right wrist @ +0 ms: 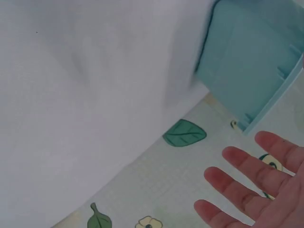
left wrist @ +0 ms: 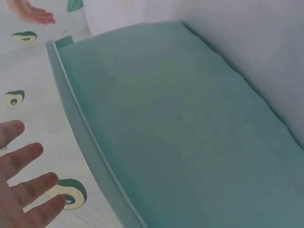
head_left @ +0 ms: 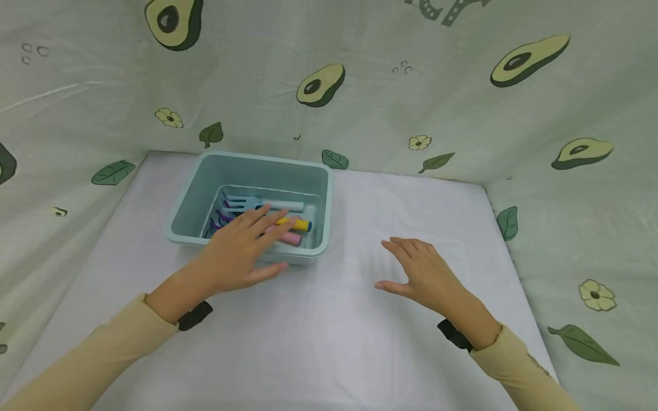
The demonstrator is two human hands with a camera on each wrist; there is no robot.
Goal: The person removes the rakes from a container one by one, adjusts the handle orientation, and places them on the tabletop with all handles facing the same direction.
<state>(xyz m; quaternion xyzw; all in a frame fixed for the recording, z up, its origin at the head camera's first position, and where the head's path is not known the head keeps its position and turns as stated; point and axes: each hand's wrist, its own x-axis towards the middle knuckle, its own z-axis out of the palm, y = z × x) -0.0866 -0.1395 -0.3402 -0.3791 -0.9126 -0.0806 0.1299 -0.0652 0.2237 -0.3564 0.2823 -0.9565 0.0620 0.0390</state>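
A pale blue-green plastic bin (head_left: 252, 161) stands at the back left of the white table. Inside it lie several small tools: a light blue hand fork (head_left: 247, 203), a yellow handle (head_left: 298, 225) and a pink handle (head_left: 289, 237), with purple prongs at the left. My left hand (head_left: 239, 251) hovers over the bin's near rim, fingers spread, and hides part of the tools. In the left wrist view the bin's outer wall (left wrist: 175, 118) fills most of the picture. My right hand (head_left: 424, 274) is held over the table to the right of the bin, fingers extended, holding nothing.
A white cloth (head_left: 329, 342) covers the table. Behind it and at both sides hangs a pale curtain (head_left: 380, 103) printed with avocados, leaves and flowers. Dark bands (head_left: 195, 315) sit on both wrists. The bin stands close to the back edge.
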